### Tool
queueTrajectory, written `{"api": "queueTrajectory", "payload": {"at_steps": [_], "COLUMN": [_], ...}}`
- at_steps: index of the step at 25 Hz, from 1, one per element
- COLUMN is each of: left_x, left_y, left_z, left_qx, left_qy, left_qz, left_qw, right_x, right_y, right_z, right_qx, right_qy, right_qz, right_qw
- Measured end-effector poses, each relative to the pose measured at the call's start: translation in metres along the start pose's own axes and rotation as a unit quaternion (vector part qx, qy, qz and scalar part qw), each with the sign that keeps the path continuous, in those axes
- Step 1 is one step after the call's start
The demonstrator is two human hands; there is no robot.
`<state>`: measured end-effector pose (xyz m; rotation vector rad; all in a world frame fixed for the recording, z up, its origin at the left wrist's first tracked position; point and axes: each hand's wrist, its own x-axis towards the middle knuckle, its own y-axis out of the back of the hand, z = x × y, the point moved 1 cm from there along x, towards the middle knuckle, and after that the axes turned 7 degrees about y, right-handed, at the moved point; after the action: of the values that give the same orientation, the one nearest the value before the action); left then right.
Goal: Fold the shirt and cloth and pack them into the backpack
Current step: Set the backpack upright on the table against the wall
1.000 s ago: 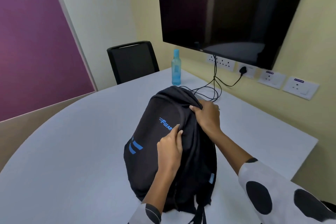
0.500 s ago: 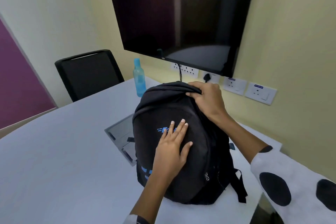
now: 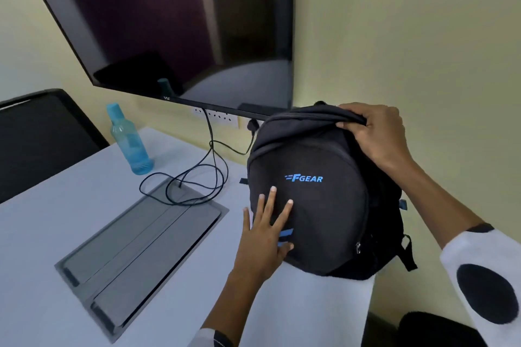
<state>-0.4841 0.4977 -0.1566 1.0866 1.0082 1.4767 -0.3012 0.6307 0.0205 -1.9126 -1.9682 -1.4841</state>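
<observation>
Backpack [image 3: 318,200] upright at the surface's [image 3: 70,205] right edge.
The right hand [image 3: 375,132] grips its top; the left hand [image 3: 265,236] lies flat, fingers spread, on its front.

Black fabric backpack with blue "FGEAR" logo [image 3: 318,205]: upright near right end of white table, zipped shut, front panel facing camera, top pinched up.
</observation>
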Motion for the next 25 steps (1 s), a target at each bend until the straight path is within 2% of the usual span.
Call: {"api": "queueTrajectory", "payload": {"at_steps": [3,5,8,9,13,15,19,25], "left_x": [0.033,0.050,0.073,0.083,0.118,0.133,0.160,0.192], "left_y": [-0.004,-0.005,-0.003,-0.003,0.002,-0.002,-0.017,-0.035], "left_z": [0.010,0.020,0.034,0.038,0.043,0.042,0.036,0.031], "left_qx": [0.022,0.026,0.031,0.039,0.103,0.137,0.179,0.197], "left_qy": [0.010,-0.008,-0.040,-0.047,-0.047,-0.040,-0.030,-0.025], "left_qz": [-0.051,-0.057,-0.053,-0.045,0.006,0.009,0.012,0.026], "left_qw": [0.998,0.998,0.997,0.997,0.993,0.990,0.983,0.980], "right_x": [0.020,0.024,0.001,-0.013,-0.063,-0.062,-0.039,-0.019], "right_y": [0.004,0.004,-0.006,-0.011,-0.041,-0.047,-0.054,-0.068], "right_z": [0.054,0.079,0.097,0.098,0.109,0.125,0.153,0.176], "right_qx": [-0.007,-0.036,-0.223,-0.278,-0.413,-0.441,-0.456,-0.495], "right_qy": [-0.046,-0.029,0.062,0.091,0.177,0.161,0.112,0.097], "right_qz": [0.014,0.017,0.045,0.028,-0.155,-0.192,-0.213,-0.197], "right_qw": [0.999,0.999,0.972,0.956,0.880,0.862,0.857,0.841]}}
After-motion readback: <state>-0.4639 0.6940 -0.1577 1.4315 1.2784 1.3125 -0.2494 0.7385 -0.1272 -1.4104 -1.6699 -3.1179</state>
